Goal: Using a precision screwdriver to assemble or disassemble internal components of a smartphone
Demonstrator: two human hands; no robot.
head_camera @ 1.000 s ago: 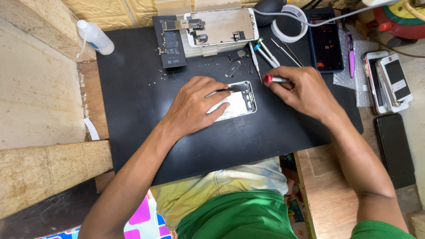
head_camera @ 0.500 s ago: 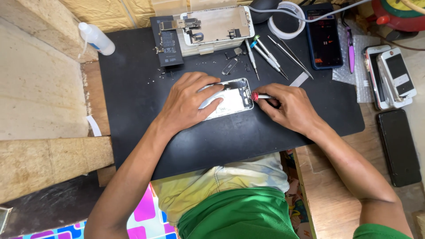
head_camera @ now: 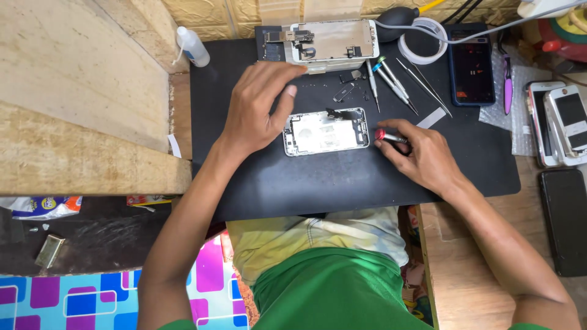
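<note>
An opened phone body lies face-up in the middle of the black work mat. My right hand grips a small screwdriver with a red cap, its tip at the phone's right edge. My left hand hovers above the mat just left of the phone, fingers spread and holding nothing. Its fingertips point toward the detached screen assembly at the mat's far edge.
Loose screwdrivers and tweezers, small screws and parts, a tape roll and a dark phone lie at the back. A plastic bottle stands far left. More phones rest on the right. A wooden ledge borders the left.
My left hand has lifted off the phone body and moved up and left, uncovering it. My right hand still holds the screwdriver at the phone's right edge.
</note>
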